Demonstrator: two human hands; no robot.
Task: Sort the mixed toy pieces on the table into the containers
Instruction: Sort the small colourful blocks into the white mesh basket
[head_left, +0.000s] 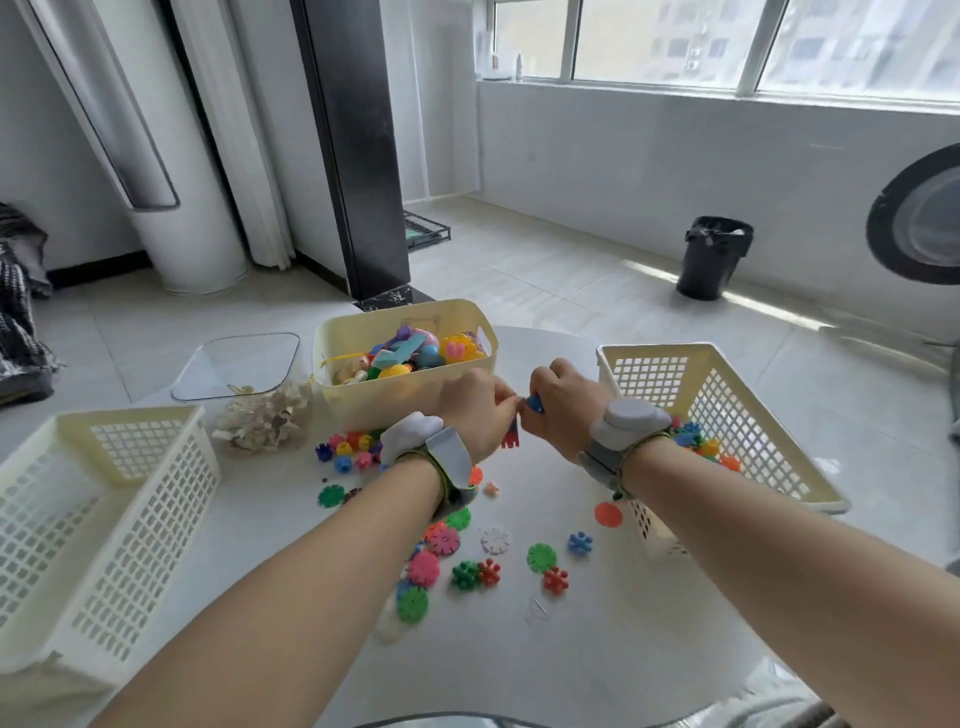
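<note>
A: How far along?

B: Partway, I judge. Left basket (104, 493), 9 o'clock: no pieces seen. Clear tub (236, 364), 11 o'clock: pale scraps. Cream bin (405, 400), 12 o'clock: mixed toys.

A: Hands?

B: Left hand (478, 410) grip pinches a red piece (510, 439); right hand (558, 410) grip pinches a blue piece (535, 404). Loose pieces (441, 540) unsorted on the counter (623, 649), 6 o'clock. Right basket (727, 395), 3 o'clock: a few pieces.

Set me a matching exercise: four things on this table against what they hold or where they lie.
1. clear tub
2. solid cream bin
3. right lattice basket
4. orange disc

a. flat on the table
b. pale beige pieces
c. small bright spiky pieces
d. big mixed toys

Pairs: 1-b, 2-d, 3-c, 4-a.
</note>
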